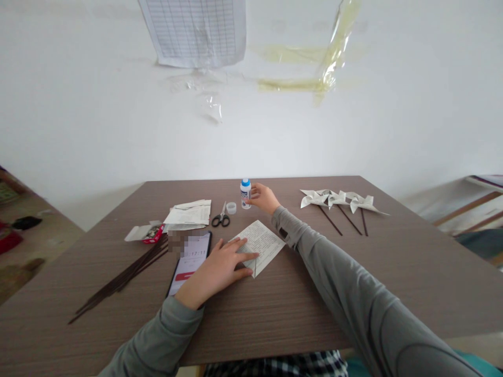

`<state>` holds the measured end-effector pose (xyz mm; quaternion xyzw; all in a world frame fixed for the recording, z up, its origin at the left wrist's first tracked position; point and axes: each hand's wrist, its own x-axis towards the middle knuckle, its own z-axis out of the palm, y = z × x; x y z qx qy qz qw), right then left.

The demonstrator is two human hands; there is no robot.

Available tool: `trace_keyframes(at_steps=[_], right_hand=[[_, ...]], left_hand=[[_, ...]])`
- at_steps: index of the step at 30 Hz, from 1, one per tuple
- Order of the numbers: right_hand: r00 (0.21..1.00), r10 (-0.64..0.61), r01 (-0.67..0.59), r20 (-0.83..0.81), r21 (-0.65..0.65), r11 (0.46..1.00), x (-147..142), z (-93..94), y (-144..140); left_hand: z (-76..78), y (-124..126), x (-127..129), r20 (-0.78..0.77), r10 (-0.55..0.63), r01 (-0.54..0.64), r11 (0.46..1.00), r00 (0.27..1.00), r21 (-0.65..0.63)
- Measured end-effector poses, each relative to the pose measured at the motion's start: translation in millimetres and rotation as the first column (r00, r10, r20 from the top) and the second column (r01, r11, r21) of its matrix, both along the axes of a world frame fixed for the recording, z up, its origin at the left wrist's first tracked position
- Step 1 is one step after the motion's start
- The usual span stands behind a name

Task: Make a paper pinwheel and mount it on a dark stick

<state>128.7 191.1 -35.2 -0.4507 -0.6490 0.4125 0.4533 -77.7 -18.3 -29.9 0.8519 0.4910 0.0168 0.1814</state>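
White wall behind, printed chart (195, 31) and strips of yellowed tape (314, 68) stuck to it; brown wood-grain table (393, 272) in front.

Left hand (220, 269) flat, palm down, fingers spread and extended, pressing on the near corner of a folded printed sheet (263, 243); not clenched, holding nothing, just pinning the paper to the table. Wrist crossing the lower part of a phone (188, 262) lying screen-up just beside the sheet. Grey sleeve (157, 340) running back toward the near edge.

Right arm stretched far forward across the table, elbow nearly straight, grey sleeve passing just right of the sheet. Right hand (264, 198) at the far middle of the table, fingers curled loosely round a small white glue bottle (245, 192) with a blue cap, thumb and fingertips touching its side; bottle upright on the table. Whether the grasp is firm: cannot tell.

Small clear cap (231, 208) and scissors (221, 217) just left of the bottle. Loose papers (189, 214) further left, a red-and-white packet (147, 232) beside them, thin dark sticks (121, 277) lying fanned toward the near left. Finished paper pinwheels (338, 200) on sticks well apart, to the right.
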Motion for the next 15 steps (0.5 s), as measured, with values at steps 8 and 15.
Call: trace_keyframes(at_steps=[8, 15], right_hand=[[0.993, -0.046, 0.045, 0.113, 0.012, 0.999, -16, -11.0, 4], [0.985, -0.046, 0.043, 0.165, 0.022, 0.999, -17, -17.8, 1]], left_hand=[[0.1, 1, -5, -0.029, -0.008, 0.008, 1.000, 1.000, 0.005], [-1.5, 2, -8, -0.020, -0.004, 0.004, 1.000, 1.000, -0.012]])
